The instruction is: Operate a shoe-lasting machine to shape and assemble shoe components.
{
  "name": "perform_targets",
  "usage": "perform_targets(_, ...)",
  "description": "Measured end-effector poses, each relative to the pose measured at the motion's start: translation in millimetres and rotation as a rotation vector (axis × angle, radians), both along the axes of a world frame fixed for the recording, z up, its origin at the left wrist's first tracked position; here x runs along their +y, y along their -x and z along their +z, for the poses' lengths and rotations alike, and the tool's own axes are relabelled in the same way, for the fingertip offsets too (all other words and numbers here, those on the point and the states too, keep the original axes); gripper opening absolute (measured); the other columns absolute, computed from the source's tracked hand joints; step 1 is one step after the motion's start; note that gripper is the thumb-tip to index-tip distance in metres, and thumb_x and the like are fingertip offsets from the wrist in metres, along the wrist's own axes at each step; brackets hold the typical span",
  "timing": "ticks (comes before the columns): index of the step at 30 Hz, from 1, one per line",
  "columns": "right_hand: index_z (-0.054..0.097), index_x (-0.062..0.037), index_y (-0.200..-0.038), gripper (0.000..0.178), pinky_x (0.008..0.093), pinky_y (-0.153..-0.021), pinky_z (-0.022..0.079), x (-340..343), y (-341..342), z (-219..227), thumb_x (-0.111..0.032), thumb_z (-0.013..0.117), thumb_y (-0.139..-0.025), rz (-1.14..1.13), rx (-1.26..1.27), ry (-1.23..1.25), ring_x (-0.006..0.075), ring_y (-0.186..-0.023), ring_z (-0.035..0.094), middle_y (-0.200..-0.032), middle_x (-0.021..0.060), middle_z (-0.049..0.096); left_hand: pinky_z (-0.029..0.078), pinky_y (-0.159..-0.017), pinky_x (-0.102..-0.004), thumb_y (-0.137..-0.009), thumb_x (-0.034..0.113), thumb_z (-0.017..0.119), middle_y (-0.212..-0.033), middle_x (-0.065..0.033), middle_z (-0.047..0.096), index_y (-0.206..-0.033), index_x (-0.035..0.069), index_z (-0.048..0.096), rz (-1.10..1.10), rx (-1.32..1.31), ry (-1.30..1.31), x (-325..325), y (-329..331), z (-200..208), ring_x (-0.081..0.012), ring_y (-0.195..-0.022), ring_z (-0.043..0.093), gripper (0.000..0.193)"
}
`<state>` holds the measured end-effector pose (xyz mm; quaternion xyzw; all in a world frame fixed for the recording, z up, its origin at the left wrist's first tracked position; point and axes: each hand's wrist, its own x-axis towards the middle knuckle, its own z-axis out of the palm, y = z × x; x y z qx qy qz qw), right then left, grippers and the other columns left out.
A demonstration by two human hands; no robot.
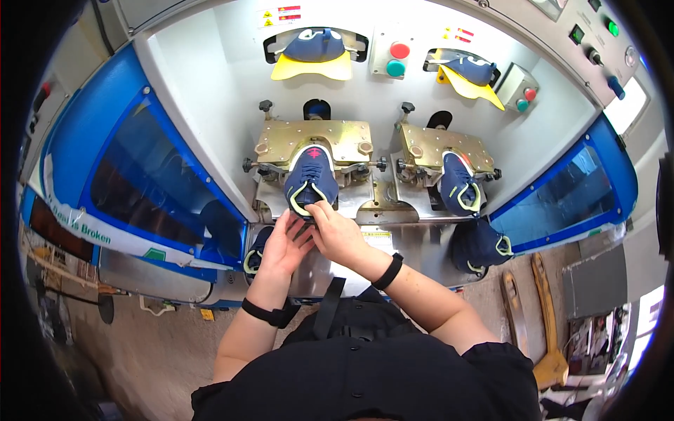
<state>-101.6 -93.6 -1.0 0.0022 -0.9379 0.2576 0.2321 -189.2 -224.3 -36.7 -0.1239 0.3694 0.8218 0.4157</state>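
A navy shoe upper with a pale yellow-green collar edge and red stitching sits toe-away at the left station's brass-coloured clamp plate. My right hand grips the rear collar edge with bent fingers. Just below the heel, my left hand has its fingers stretched apart, palm up; whether its fingertips touch the heel is hard to see. At the right station a similar navy upper rests against its own clamp plate.
Blue-framed doors with dark windows stand open at the left and right. More navy uppers lie on the front ledge, at left and right. Red and green push-button boxes and yellow-flapped navy uppers are on the back wall.
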Motion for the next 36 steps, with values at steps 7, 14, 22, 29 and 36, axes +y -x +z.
perform_targets(7,0.055,-0.0137,-0.113,0.025,0.0416,-0.076,0.053,-9,6,-26,-0.029,0.052,-0.093,-0.159,-0.109,0.422,0.0324,-0.089,0.067,-0.096,0.0157,0.066,0.051,-0.093,-0.0364,-0.097,0.028,0.052,-0.108,-0.0132,0.066,-0.112,-0.002,0.060,-0.302,0.061,-0.344,28,40,-34,-0.0237,-0.101,0.063,0.035)
perform_targets(14,0.042,-0.0134,-0.126,0.050,0.0497,-0.071,0.051,-19,-30,-17,-0.013,0.061,-0.080,-0.103,0.047,0.327,0.0382,-0.087,0.063,-0.097,0.0138,0.061,0.050,-0.088,-0.0382,-0.091,0.037,0.057,-0.111,-0.0133,0.063,-0.114,0.004,0.061,-0.157,0.463,-0.115,29,30,-34,-0.0244,-0.104,0.060,0.040)
perform_targets(22,0.069,-0.0107,-0.105,0.030,0.0463,-0.075,0.051,-5,-150,-82,-0.019,0.061,-0.077,-0.513,-0.417,0.263,0.0333,-0.089,0.066,-0.089,0.0128,0.070,0.043,-0.063,-0.0302,-0.083,0.023,0.071,-0.085,-0.0040,0.065,-0.096,0.010,0.068,0.110,0.616,-0.082,54,-52,16,-0.0188,-0.076,0.058,0.019)
perform_targets(29,0.070,-0.0099,-0.099,0.024,0.0446,-0.073,0.051,-30,-221,-94,-0.019,0.061,-0.078,-0.693,-0.338,0.469,0.0319,-0.086,0.066,-0.086,0.0113,0.069,0.044,-0.069,-0.0321,-0.085,0.026,0.067,-0.095,-0.0060,0.062,-0.105,0.008,0.063,-0.194,0.828,-0.239,101,-79,5,-0.0199,-0.083,0.057,0.026)
perform_targets(36,0.072,-0.0105,-0.093,0.021,0.0440,-0.069,0.051,-44,-283,-86,-0.020,0.061,-0.078,-0.762,-0.232,0.425,0.0315,-0.080,0.066,-0.082,0.0106,0.070,0.046,-0.075,-0.0341,-0.088,0.028,0.064,-0.104,-0.0080,0.059,-0.113,0.007,0.058,-0.478,1.043,-0.404,177,-114,-11,-0.0211,-0.090,0.056,0.034)
